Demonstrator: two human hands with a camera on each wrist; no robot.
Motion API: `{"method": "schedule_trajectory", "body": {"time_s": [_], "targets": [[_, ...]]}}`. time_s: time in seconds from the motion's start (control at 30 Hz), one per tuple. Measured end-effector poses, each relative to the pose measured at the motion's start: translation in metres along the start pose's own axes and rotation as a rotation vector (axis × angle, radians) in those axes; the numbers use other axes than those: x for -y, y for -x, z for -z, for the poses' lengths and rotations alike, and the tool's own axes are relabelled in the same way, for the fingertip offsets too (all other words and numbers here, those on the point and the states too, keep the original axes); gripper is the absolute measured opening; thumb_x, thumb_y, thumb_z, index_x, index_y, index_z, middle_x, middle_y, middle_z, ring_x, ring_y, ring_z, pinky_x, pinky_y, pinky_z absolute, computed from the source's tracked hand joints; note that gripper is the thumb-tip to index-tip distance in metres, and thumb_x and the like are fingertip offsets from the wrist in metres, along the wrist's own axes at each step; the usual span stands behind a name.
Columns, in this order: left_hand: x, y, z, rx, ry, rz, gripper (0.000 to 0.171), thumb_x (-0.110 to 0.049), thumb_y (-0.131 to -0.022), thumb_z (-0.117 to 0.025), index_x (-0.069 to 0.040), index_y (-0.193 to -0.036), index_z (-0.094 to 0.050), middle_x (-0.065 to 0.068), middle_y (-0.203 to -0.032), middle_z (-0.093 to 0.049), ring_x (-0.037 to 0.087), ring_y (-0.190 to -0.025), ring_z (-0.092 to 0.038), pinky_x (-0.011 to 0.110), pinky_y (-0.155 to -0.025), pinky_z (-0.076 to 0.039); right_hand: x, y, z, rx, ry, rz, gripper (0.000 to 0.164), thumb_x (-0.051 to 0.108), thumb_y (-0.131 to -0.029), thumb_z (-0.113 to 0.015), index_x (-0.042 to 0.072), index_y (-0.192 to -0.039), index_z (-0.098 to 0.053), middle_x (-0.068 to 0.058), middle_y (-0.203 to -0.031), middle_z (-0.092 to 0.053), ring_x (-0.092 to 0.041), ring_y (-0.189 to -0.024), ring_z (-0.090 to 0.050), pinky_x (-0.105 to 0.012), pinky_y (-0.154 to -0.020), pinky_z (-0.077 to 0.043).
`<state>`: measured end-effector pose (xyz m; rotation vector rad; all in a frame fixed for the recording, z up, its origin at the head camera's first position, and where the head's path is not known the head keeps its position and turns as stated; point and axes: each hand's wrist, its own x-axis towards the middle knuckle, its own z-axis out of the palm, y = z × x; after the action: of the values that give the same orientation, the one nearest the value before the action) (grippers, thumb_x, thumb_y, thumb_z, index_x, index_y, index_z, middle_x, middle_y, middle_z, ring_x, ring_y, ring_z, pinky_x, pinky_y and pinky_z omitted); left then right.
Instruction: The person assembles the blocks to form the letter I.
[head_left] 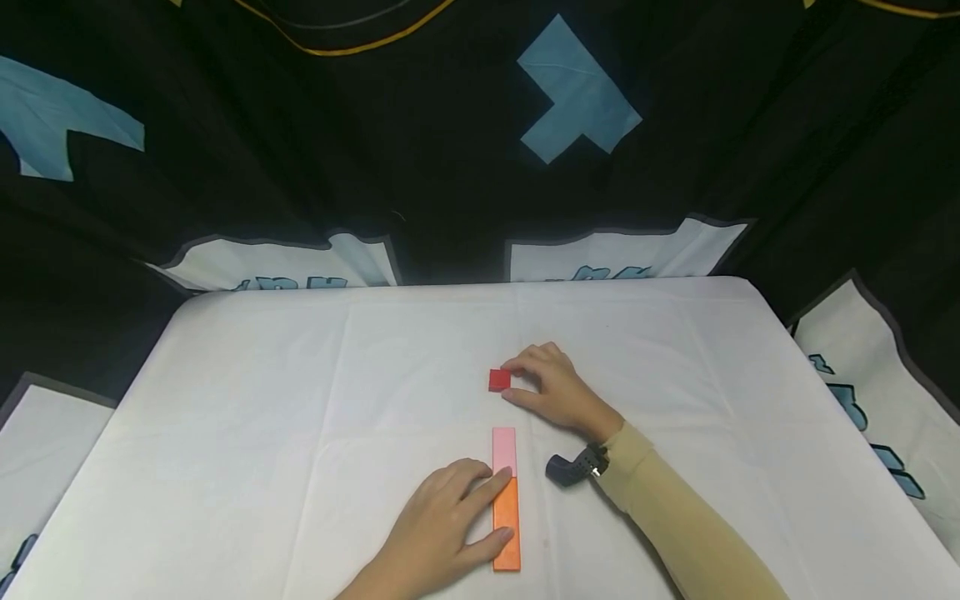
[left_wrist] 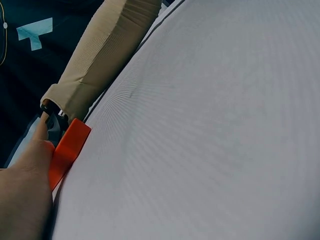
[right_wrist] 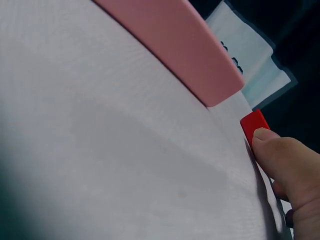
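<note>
In the head view a red cube (head_left: pixel 498 381) sits toward the far part of the white table. My right hand (head_left: pixel 555 387) pinches its right edge, index finger behind and thumb in front. The right wrist view shows the thumb on the red cube (right_wrist: pixel 253 124). Nearer to me, a pink block (head_left: pixel 504 450) and a longer orange block (head_left: pixel 507 508) lie end to end in one line. My left hand (head_left: pixel 442 525) touches the orange block, index fingertip by the seam and thumb lower down. The left wrist view shows the thumb at the orange block (left_wrist: pixel 70 150).
A white cloth covers the table (head_left: pixel 225 433). Black curtains (head_left: pixel 450 150) with pale blue patches hang behind it and at the sides. A dark device (head_left: pixel 573 467) is strapped to the right wrist, beside the tan sleeve (head_left: pixel 675 517).
</note>
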<state>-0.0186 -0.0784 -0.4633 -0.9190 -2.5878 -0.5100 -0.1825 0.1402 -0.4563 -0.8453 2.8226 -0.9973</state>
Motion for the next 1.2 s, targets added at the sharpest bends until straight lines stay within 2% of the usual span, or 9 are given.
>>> {"method": "schedule_trajectory", "body": {"time_s": [0.17,0.33,0.57,0.83,1.07,1.2], "targets": [[0.000,0.000,-0.001,-0.009,-0.005,-0.006,0.053,-0.055,-0.089,-0.061,-0.026,-0.134,-0.062,-0.009,-0.117,-0.058,0.008,-0.109,-0.055,0.028,-0.090,-0.049,0.001,0.005,-0.002,-0.039,-0.042,0.020,0.037,0.035,-0.087,-0.076,0.023,-0.120,-0.068,0.008,-0.103,-0.061,-0.011,-0.105,-0.047,-0.035,-0.091,-0.043],[0.001,0.000,-0.001,-0.005,-0.006,-0.005,0.055,-0.054,-0.088,-0.064,-0.026,-0.134,-0.061,-0.009,-0.116,-0.058,0.008,-0.109,-0.055,0.028,-0.090,-0.049,0.004,0.011,-0.003,-0.065,-0.056,0.041,0.037,0.033,-0.087,-0.075,0.021,-0.121,-0.068,0.008,-0.104,-0.061,-0.010,-0.104,-0.048,-0.035,-0.091,-0.044],[0.001,0.000,-0.001,-0.023,-0.009,-0.019,0.055,-0.054,-0.087,-0.065,-0.024,-0.133,-0.062,-0.009,-0.115,-0.059,0.009,-0.108,-0.056,0.029,-0.090,-0.050,0.005,0.014,-0.005,-0.053,-0.017,0.042,0.036,0.033,-0.088,-0.075,0.023,-0.121,-0.068,0.007,-0.108,-0.062,-0.010,-0.106,-0.048,-0.035,-0.092,-0.045],[0.002,0.000,-0.001,-0.046,-0.001,-0.039,0.053,-0.052,-0.089,-0.064,-0.021,-0.131,-0.063,-0.009,-0.110,-0.059,0.009,-0.103,-0.056,0.028,-0.085,-0.049,0.006,0.016,-0.004,-0.029,-0.012,0.047,0.038,0.029,-0.087,-0.076,0.022,-0.124,-0.068,0.002,-0.118,-0.064,-0.016,-0.115,-0.050,-0.042,-0.100,-0.045],[0.001,0.000,0.000,-0.013,-0.003,-0.021,0.053,-0.054,-0.090,-0.061,-0.023,-0.133,-0.063,-0.010,-0.111,-0.058,0.007,-0.105,-0.055,0.025,-0.085,-0.048,0.006,0.016,-0.003,-0.027,-0.009,0.051,0.043,0.031,-0.085,-0.078,0.021,-0.126,-0.067,0.001,-0.119,-0.064,-0.016,-0.115,-0.050,-0.042,-0.100,-0.046],[0.001,-0.001,0.000,-0.033,0.000,-0.031,0.053,-0.053,-0.089,-0.062,-0.022,-0.132,-0.063,-0.010,-0.111,-0.058,0.008,-0.104,-0.055,0.026,-0.084,-0.048,0.006,0.016,-0.003,-0.031,-0.006,0.052,0.044,0.031,-0.085,-0.078,0.021,-0.127,-0.067,0.001,-0.119,-0.064,-0.016,-0.115,-0.050,-0.043,-0.101,-0.045]]}}
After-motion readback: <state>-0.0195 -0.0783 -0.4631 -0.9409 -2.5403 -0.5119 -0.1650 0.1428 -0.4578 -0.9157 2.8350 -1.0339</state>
